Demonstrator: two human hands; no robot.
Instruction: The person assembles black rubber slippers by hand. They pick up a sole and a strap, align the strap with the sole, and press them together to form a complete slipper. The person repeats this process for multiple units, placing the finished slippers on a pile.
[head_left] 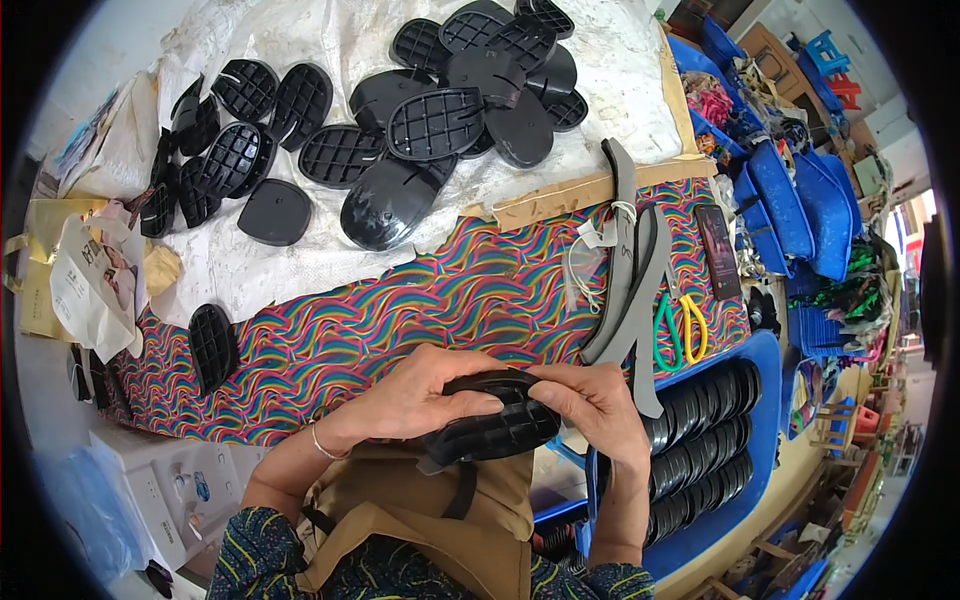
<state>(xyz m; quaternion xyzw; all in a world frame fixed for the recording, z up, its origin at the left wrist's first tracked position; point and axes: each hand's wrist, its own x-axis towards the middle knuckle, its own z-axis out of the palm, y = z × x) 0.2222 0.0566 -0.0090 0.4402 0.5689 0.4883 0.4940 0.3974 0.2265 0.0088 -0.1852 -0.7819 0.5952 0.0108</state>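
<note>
Between my two hands, just above my lap at the near table edge, is a black shoe-sole piece (500, 428) with a hollow gridded face. A dark strip or rim runs along its upper edge; whether it is a separate part I cannot tell. My left hand (420, 395) pinches the piece from the left, thumb laid on the top edge. From the right, my right hand (592, 402) grips its upper corner with thumb and fingers. A similar gridded sole piece (212, 348) lies alone on the colourful patterned cloth (400, 310) to the left.
Many black sole pieces (435, 122) lie heaped on a white sheet (330, 35) at the back. Right of my hands are grey strips (650, 265), scissors with green and yellow handles (694, 328) and a phone (714, 250). A blue crate (768, 375) holds rows of black curved parts (700, 430).
</note>
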